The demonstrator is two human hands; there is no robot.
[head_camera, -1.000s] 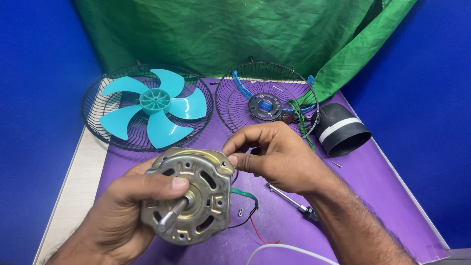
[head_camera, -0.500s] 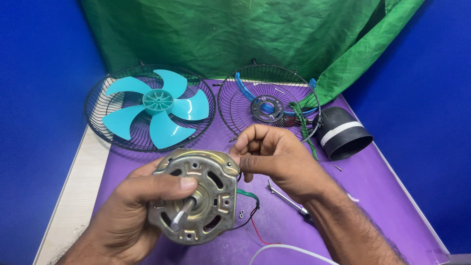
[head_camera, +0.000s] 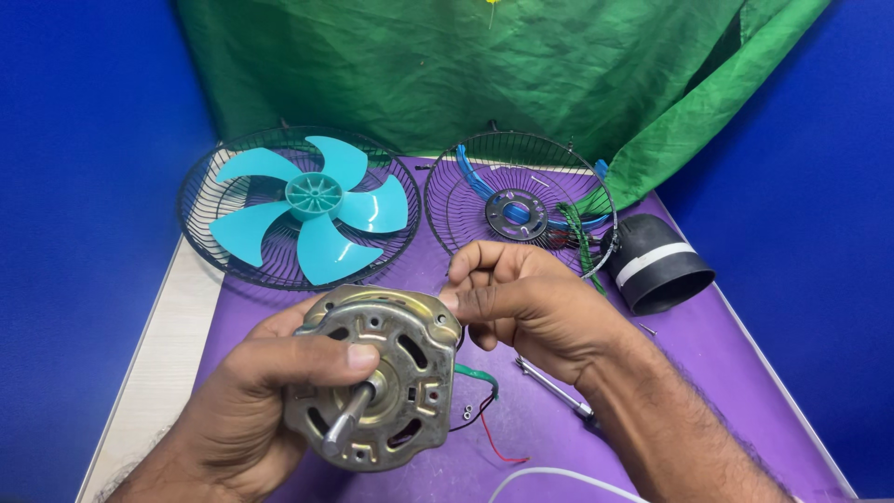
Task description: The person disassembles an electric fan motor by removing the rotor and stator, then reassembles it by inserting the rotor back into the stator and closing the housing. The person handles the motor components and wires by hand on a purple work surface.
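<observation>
Leftmost, the left hand cradles the fan motor from its nine o'clock side — fingers curled shut behind the metal housing, the thumb laid flat across the front face and ending just short of the steel shaft, which juts toward the camera at about seven o'clock. The motor sits low in the middle of the view, held clear above the purple mat. At the housing's one o'clock edge the right hand comes in, its fingers bunched tight with thumb and forefinger pinched together right at the rim; whatever they pinch is too small to make out, and the knuckles hide the contact point. Under that hand, green, black and red wires trail out from behind the motor, and a slim screwdriver lies on the mat, its upper end covered by the wrist. A white cable curves along the bottom edge, cut off there.

Farther back, at eleven o'clock from the motor, a teal fan blade rests in a black wire guard. At one o'clock lies a second wire guard — blue and green ties looped on it. At three o'clock of that, a black motor cover with a white band lies on its side.
</observation>
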